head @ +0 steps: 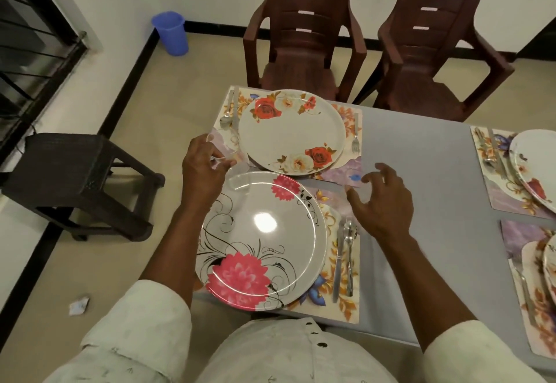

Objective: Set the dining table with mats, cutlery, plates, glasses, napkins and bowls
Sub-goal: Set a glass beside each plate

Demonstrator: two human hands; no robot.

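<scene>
Glassware goes down at a half-laid dining table: a person's left hand (204,169) holds a clear stemmed glass (230,161) by its thin stem, fingers (219,163) curled round it, the bowl of the glass hanging just beyond the far-left rim of the pink-flower plate (261,241). The right hand (382,202) hovers past the same plate's far-right side, fingers spread and loosely bent, holding nothing. Beyond the pink-flower plate sits a rose-patterned plate (291,132) on its own floral mat (346,172), a fork (356,135) to its right. A knife (338,259) and a spoon (349,250) lie just right of the pink-flower plate. More mats and plates show at the table's (421,172) right edge. The glass looks light, rigid, smooth and breakable, likely top-heavy when stood up; the stem, or low on the bowl, seems the safest hold, and setting it squarely on its foot, clear of the plate rims, would matter most.
</scene>
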